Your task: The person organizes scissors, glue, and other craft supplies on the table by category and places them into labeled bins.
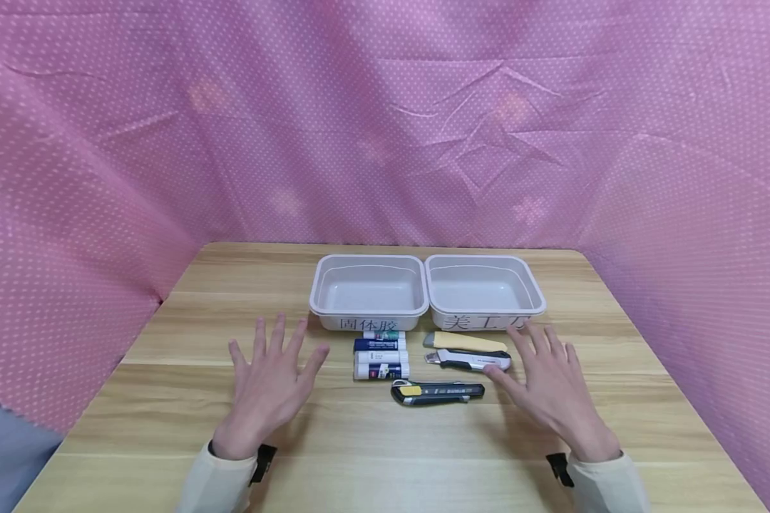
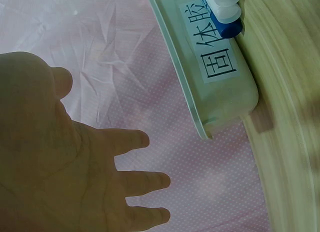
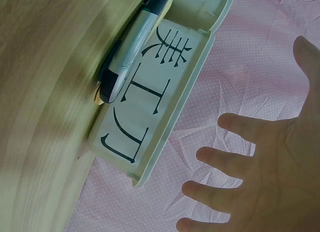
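Both hands are spread with nothing in them. My left hand (image 1: 271, 385) is left of a column of several glue sticks (image 1: 381, 358), some white-capped and one with a dark blue cap (image 2: 231, 30). My right hand (image 1: 548, 385) is beside the utility knives, its thumb overlapping the end of a white-and-black knife (image 1: 465, 359) in the head view. Behind that knife lies a yellow utility knife (image 1: 468, 343). Nearest to me is a black utility knife with a yellow slider (image 1: 438, 392). Straight fingers (image 3: 215, 162) show in the right wrist view.
Two white plastic bins stand side by side at the back, the left bin (image 1: 368, 311) and the right bin (image 1: 488, 311), each with a label in Chinese characters on its front. The wooden table (image 1: 385, 456) is enclosed by a pink dotted cloth (image 1: 385, 142).
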Motion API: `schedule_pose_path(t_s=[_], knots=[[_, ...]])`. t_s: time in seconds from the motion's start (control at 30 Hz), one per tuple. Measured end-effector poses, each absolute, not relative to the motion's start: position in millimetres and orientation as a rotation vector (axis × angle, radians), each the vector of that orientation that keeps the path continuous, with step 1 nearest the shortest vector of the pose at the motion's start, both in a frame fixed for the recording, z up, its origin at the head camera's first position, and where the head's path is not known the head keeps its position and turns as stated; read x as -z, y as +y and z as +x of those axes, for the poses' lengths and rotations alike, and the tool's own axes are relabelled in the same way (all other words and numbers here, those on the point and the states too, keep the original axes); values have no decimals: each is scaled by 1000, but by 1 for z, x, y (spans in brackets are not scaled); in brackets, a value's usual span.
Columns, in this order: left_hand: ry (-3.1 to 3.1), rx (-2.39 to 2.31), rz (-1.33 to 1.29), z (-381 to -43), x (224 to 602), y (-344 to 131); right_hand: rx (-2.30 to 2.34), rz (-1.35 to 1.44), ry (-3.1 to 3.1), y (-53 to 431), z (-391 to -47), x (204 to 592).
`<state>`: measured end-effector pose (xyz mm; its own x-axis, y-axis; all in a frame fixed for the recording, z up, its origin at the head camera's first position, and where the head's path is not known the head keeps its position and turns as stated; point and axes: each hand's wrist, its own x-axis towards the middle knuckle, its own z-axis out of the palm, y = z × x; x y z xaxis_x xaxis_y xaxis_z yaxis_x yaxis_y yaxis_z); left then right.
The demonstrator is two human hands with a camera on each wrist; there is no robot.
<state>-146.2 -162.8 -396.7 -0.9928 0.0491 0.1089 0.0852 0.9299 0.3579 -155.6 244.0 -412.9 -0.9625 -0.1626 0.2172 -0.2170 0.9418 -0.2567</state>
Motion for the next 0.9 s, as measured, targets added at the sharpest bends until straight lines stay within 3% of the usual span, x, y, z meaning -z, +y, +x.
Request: schedule_pose_path(t_s=[0.57,0.9], knots=[[-2954,649,-69,-153,395,-167,-434,371,-2865,240,-157,415],[-2784,809,-205,-177,367,-168,-526,406,-2803,232,-159,412]])
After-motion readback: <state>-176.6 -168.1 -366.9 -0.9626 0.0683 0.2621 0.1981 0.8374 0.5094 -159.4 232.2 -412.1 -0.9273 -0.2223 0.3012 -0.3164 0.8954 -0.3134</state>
